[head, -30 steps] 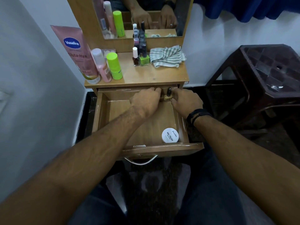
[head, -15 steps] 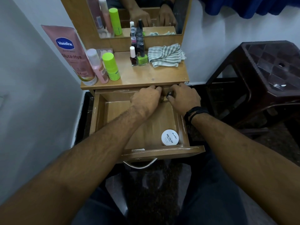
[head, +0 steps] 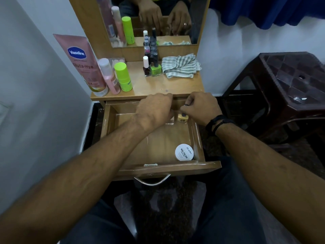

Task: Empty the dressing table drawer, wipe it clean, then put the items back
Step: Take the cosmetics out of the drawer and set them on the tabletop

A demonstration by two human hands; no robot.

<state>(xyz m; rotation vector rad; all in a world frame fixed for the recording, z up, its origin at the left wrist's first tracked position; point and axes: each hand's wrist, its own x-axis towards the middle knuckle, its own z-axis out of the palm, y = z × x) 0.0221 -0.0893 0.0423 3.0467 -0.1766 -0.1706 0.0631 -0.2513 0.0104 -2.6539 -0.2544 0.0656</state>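
Observation:
The wooden drawer [head: 112,124] of the dressing table is pulled out. Both hands reach to its back edge. My left hand [head: 154,110] has its fingers curled down into the drawer's rear; what they touch is hidden. My right hand [head: 202,106] pinches the dark cap of a small yellow nail polish bottle [head: 182,118], which stands at the back right of the drawer. A round white jar labelled nail polish [head: 184,152] lies in the front right corner. A striped cloth [head: 179,66] lies on the tabletop.
On the tabletop [head: 158,85] stand a pink Vaseline tube [head: 82,64], a pink bottle [head: 109,76], a green bottle [head: 123,76] and several nail polish bottles [head: 152,67] below the mirror [head: 175,7]. A dark plastic stool [head: 281,88] stands to the right, a wall to the left.
My hands have drawn slightly apart at the drawer's back, and the yellow bottle's body now shows between them. The white jar has not moved.

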